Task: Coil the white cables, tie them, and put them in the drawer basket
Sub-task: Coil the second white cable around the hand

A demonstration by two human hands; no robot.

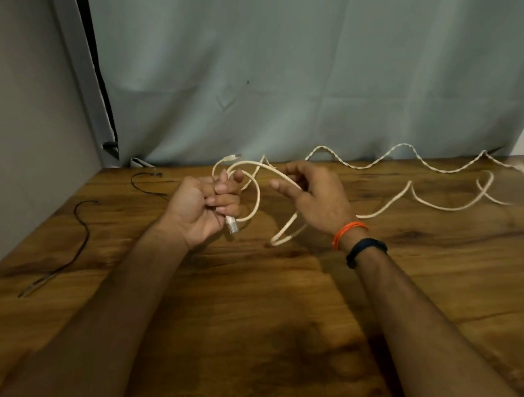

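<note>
Nearest the camera: two bare forearms reach forward over a brown wood-grain tabletop [242, 309]. The right wrist carries an orange thread band [346, 233] and a black wristband [365, 250].

Left hand [200, 206]: fingers curled tight round a small coil of cream-white braided cable [256, 197], one or two loops so far, standing roughly upright above the fist. A clear plastic plug [232, 226] hangs just below the fingers. A second plug end [231, 157] sticks up behind the coil, beyond the knuckles.

Right hand [314, 197]: just beside the coil, to its right. Thumb and forefinger appear to pinch the strand that leaves the top of the loop; the other fingers are loosely bent. Some motion blur here, so the exact contact is uncertain.

Key relation: below the right hand the free cable drops in a bend to the table, then its loose length [447, 207] trails away to the right and far side, in waves along the table's back edge. So the slack lies on the right hand's side, its long axis running left to right. My judgement: the right hand is placed to feed the next loop leftward into the left fist; coiling is at an early stage, tying not yet begun.

Left of the hands: two thin black wire ties, one [79, 244] near the table's left edge, one [146, 183] farther back.

Far: a pale grey-green curtain [299, 73]. No drawer basket in view.
</note>
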